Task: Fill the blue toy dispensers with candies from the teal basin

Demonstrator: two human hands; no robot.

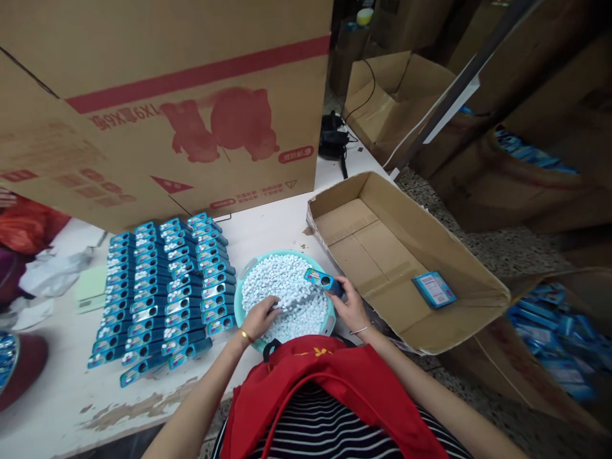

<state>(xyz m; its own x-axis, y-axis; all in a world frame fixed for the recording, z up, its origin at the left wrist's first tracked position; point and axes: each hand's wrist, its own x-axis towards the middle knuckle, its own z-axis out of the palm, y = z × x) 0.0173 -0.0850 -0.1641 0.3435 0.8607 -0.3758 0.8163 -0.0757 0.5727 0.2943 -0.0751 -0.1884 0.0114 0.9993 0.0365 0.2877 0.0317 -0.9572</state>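
Observation:
A teal basin (324, 320) heaped with small white pellets (287, 287) stands on the white table right in front of me. My left hand (261, 317) rests in the pellets at the basin's near left, fingers curled into them. My right hand (350, 305) holds a small blue box (323, 280) over the basin's right rim. Left of the basin lie several rows of the same blue boxes (167, 287), laid side by side.
A shallow open cardboard tray (363, 242) at the right holds one blue box (434, 289). A big printed carton (167, 108) stands behind the rows. More cartons of blue boxes (554, 325) sit on the floor at right. Bags lie at far left.

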